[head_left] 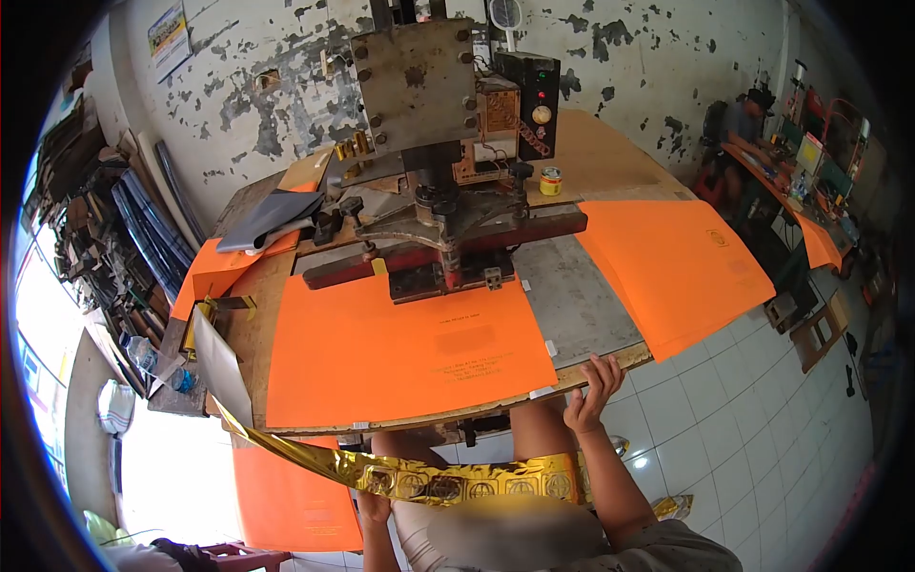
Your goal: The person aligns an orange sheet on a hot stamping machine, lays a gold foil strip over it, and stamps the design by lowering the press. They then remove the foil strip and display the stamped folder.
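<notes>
My right hand [598,391] rests at the front edge of the worktable [637,357], fingers apart and lying over the edge. Lower down, my left hand [375,507] is partly covered by a gold foil strip [477,481]; its fingers are hidden. The strip runs from the table's left front corner across my lap and bears rows of stamped-out emblems. An orange sheet [410,353] with small printed lines lies beneath the head of a stamping press [443,276]. To its right is a stack of orange sheets [677,272], the top one with a small emblem.
More orange sheets [295,496] lie low at the left, beside my left hand. A small yellow can [550,181] stands behind the press bar, near a control box [527,105] with lights. Grey folded material [272,221] is on the left. A person [748,133] sits at another table.
</notes>
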`<state>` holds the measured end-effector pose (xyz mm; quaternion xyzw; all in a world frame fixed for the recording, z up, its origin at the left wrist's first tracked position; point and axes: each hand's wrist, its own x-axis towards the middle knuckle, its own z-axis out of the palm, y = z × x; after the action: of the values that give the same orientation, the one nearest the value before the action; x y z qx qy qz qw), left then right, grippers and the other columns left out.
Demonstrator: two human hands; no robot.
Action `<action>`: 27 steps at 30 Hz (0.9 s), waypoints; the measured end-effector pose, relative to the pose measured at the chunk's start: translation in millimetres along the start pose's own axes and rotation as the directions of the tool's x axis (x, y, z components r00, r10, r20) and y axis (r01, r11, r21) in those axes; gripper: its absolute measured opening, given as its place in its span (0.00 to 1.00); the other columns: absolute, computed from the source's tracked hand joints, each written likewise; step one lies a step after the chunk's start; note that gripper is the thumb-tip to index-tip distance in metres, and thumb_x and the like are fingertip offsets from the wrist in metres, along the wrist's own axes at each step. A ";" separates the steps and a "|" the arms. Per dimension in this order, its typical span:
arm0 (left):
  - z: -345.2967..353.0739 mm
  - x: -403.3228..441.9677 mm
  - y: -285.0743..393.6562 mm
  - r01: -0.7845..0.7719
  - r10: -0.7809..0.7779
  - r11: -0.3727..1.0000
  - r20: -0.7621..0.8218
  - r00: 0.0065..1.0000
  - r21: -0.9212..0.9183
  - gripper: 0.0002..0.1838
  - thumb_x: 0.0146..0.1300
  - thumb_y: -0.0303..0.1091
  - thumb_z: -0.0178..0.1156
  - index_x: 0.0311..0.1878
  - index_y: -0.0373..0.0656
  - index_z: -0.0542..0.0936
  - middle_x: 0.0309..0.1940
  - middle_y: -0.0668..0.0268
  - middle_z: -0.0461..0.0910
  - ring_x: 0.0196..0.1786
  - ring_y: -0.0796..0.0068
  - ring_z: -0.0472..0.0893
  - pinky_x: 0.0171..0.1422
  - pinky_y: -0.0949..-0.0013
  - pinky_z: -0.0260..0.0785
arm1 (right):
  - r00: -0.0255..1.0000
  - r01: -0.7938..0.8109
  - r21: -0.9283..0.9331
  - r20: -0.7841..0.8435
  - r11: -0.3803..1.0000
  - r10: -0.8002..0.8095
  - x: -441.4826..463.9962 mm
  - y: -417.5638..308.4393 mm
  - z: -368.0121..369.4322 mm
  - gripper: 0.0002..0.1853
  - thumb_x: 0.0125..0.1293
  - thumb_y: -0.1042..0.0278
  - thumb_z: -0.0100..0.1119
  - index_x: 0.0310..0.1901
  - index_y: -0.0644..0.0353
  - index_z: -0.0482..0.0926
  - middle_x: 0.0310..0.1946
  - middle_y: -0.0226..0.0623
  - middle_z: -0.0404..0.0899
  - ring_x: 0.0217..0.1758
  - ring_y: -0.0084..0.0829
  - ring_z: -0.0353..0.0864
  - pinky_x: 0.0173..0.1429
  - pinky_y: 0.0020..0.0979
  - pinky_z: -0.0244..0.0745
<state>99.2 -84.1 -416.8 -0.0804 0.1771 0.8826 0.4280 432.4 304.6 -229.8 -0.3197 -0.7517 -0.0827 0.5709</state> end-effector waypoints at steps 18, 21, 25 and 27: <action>-4.8 7.4 -9.4 0.008 -0.012 0.998 0.061 0.998 0.063 0.24 0.82 0.47 0.49 0.68 0.38 0.77 0.67 0.53 0.79 0.69 0.53 0.78 0.77 0.48 0.70 | 0.999 0.022 0.022 -0.047 1.000 -0.021 -0.4 2.6 6.3 0.23 0.82 0.53 0.40 0.65 0.58 0.74 0.70 0.45 0.71 0.80 0.54 0.59 0.83 0.60 0.42; -15.0 8.0 -4.9 -0.009 0.008 1.000 0.059 0.998 0.007 0.26 0.83 0.47 0.47 0.70 0.37 0.75 0.69 0.53 0.78 0.70 0.53 0.77 0.78 0.48 0.70 | 0.998 0.030 0.029 -0.060 0.999 -0.028 -0.3 2.6 7.0 0.22 0.82 0.53 0.40 0.64 0.59 0.74 0.70 0.45 0.71 0.80 0.55 0.59 0.82 0.60 0.45; -13.4 3.5 -4.4 0.006 -0.008 1.000 0.093 0.996 0.018 0.25 0.83 0.47 0.46 0.69 0.37 0.75 0.68 0.53 0.78 0.69 0.53 0.78 0.77 0.48 0.70 | 0.998 0.037 0.027 -0.056 0.999 -0.036 1.8 1.4 5.3 0.22 0.82 0.53 0.39 0.64 0.59 0.74 0.69 0.45 0.71 0.79 0.55 0.60 0.81 0.61 0.48; -9.7 5.0 -7.2 -0.002 -0.001 0.999 0.061 0.998 0.046 0.25 0.83 0.47 0.47 0.69 0.38 0.76 0.68 0.54 0.79 0.69 0.54 0.78 0.76 0.49 0.71 | 0.998 0.043 0.027 -0.057 0.999 -0.041 2.1 2.1 5.1 0.22 0.82 0.53 0.39 0.64 0.59 0.74 0.69 0.45 0.71 0.79 0.55 0.60 0.80 0.61 0.48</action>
<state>101.7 -80.1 -428.9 -0.0433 0.1843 0.8803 0.4349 429.2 309.5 -230.0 -0.2932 -0.7431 -0.0930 0.5943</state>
